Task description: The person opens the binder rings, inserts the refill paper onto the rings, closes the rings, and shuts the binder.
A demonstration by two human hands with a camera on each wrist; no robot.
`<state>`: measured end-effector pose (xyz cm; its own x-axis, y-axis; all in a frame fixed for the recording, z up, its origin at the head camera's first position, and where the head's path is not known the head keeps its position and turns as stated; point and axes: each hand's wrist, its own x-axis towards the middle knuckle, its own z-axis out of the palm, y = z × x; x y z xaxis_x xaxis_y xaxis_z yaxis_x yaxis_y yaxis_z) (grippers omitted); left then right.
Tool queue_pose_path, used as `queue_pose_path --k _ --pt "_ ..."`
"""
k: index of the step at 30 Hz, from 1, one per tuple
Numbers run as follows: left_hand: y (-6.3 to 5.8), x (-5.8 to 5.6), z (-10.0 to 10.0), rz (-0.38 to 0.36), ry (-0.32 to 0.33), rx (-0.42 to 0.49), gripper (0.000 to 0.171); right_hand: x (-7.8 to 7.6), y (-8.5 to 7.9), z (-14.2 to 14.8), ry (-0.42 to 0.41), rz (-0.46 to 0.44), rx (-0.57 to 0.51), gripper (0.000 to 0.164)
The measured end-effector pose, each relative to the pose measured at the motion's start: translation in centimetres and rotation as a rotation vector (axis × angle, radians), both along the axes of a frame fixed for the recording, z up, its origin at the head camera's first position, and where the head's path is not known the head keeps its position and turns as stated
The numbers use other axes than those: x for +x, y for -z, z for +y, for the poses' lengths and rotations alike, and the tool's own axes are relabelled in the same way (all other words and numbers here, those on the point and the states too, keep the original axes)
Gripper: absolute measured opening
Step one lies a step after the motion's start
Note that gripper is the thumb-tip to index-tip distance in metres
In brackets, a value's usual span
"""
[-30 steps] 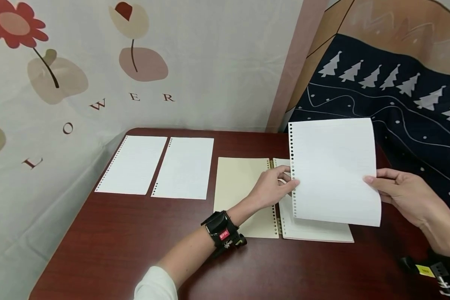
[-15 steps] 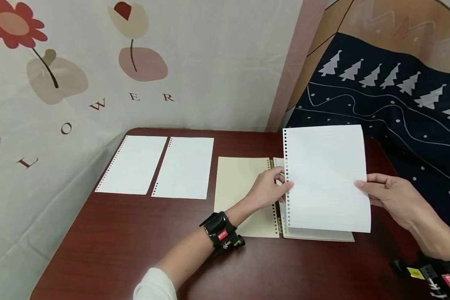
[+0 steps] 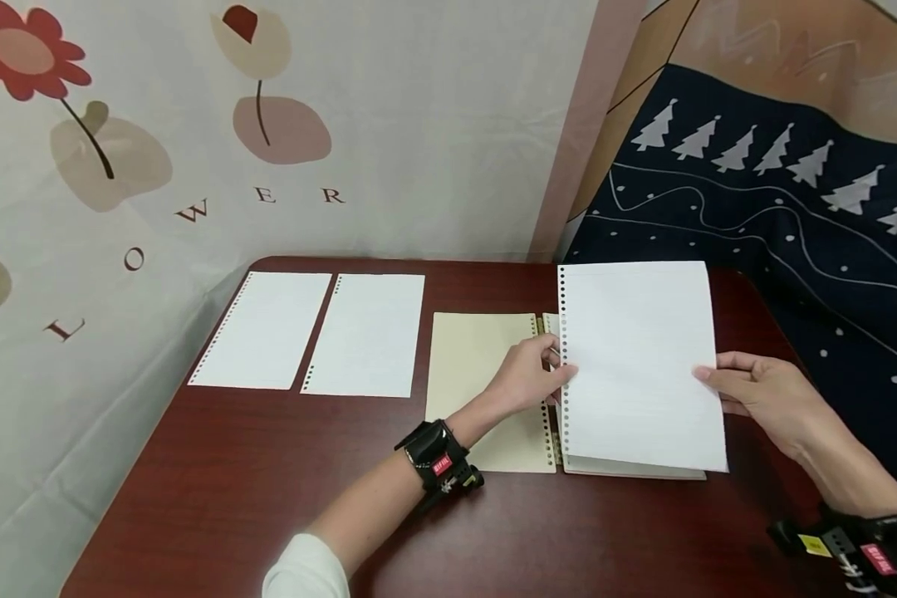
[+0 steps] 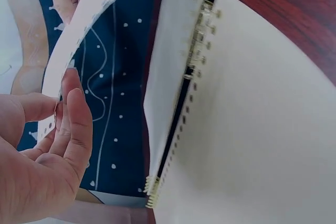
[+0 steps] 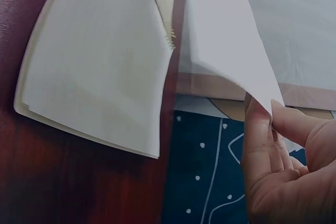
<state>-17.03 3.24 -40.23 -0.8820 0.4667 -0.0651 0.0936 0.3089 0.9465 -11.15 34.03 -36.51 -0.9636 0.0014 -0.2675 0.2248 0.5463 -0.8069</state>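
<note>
A white loose-leaf sheet (image 3: 639,365) with a row of holes down its left side is held raised over the right half of an open ring-bound notebook (image 3: 486,448). My left hand (image 3: 526,374) pinches its punched edge between thumb and fingers. On the opposite edge, my right hand (image 3: 762,394) grips the paper with the thumb in front. In the left wrist view the notebook's gold rings (image 4: 197,45) show along the spine. The right wrist view shows the stack of pages (image 5: 100,66) lying below the lifted sheet, which covers most of that stack in the head view.
Two more punched sheets (image 3: 262,332) lie side by side at the left of the dark red wooden table (image 3: 269,465). A pale curtain (image 3: 433,124) with flower prints hangs behind, and a navy cloth (image 3: 815,224) with white trees hangs at the right.
Both hands have lowered the sheet and shifted it left, so it hangs closer over the notebook's right-hand pages. The two sheets at the left have stayed in place.
</note>
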Motion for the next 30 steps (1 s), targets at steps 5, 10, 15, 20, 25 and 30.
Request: queue_pose_path --k 5,10,15,20,25,30 --pt "0.6 -0.1 0.0 -0.034 0.019 0.005 0.014 -0.1 0.5 -0.2 -0.003 0.008 0.021 0.055" --pt "1.1 -0.2 0.1 -0.057 0.019 -0.016 0.015 -0.1 0.9 -0.3 0.006 0.001 0.020 0.055" --pt "1.7 0.0 0.3 -0.060 0.016 -0.062 0.017 0.1 1.6 -0.2 0.006 -0.016 0.024 0.055" --pt "2.3 0.1 0.4 -0.033 0.020 -0.102 0.017 0.2 2.1 -0.2 0.008 -0.026 0.030 0.057" --pt "2.7 0.1 0.5 -0.029 0.035 -0.122 0.016 0.2 2.4 -0.4 0.013 -0.028 0.040 0.058" --pt "3.0 0.1 0.5 -0.031 0.038 -0.118 0.015 0.2 2.7 -0.4 0.019 -0.026 0.054 0.058"
